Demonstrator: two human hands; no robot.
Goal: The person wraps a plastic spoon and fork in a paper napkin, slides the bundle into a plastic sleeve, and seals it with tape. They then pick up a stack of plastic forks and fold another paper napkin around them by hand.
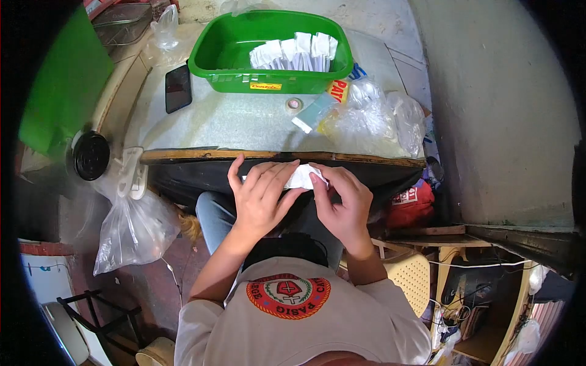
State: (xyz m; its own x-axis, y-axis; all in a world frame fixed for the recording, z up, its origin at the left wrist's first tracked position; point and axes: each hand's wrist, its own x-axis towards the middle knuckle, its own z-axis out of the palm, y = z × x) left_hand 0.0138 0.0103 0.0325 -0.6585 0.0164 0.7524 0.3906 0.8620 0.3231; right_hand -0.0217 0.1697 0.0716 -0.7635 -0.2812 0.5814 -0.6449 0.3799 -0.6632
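Note:
Just below the table's front edge, my left hand (262,194) and my right hand (345,198) hold a small white folded packet (299,177), paper or tissue by its look. Fingers of the left hand lie over the packet's left part and hide it. The right hand pinches the other end between thumb and fingers. On the table ahead stands a green plastic basin (227,81). Inside it, toward the right, several similar white packets (299,55) are lined up in a row.
A black phone (178,89) lies left of the basin. To its right are a tape roll (294,104), clear plastic bags (363,125) and something blue-handled (358,72). A plastic bag (137,232) hangs off the table's left corner. A grey wall (488,116) rises on the right.

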